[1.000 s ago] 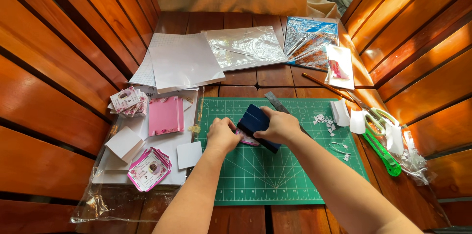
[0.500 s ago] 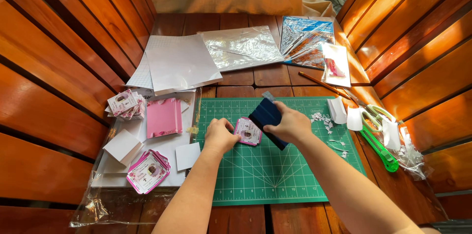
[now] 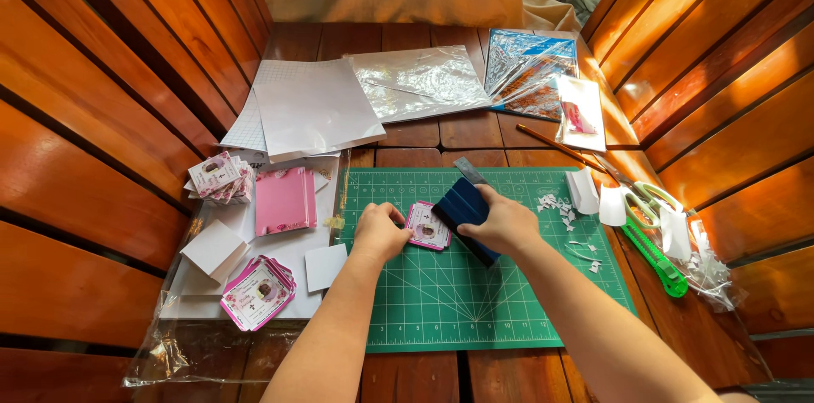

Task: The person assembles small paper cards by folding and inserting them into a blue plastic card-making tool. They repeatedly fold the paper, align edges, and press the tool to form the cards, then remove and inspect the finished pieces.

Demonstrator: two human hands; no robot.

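Observation:
A small pink printed card (image 3: 426, 226) lies on the green cutting mat (image 3: 449, 301). My left hand (image 3: 379, 232) presses down on the card's left edge with its fingertips. My right hand (image 3: 504, 223) grips a dark blue flat scraper (image 3: 462, 204), whose edge rests on the mat just right of the card. A grey metal ruler (image 3: 469, 171) pokes out from behind the scraper.
Left of the mat lie a pink sheet (image 3: 285, 200), stacks of pink cards (image 3: 257, 291) (image 3: 220, 176) and white blanks (image 3: 212, 248). Behind are a white sheet (image 3: 315, 106) and shiny foils (image 3: 420, 81). To the right sit a green utility knife (image 3: 655, 252), scissors (image 3: 649, 197) and paper scraps (image 3: 560, 204).
My right hand has slid the blue scraper off the card toward the right, uncovering the pink card. My left hand stays pressed on the card's left edge.

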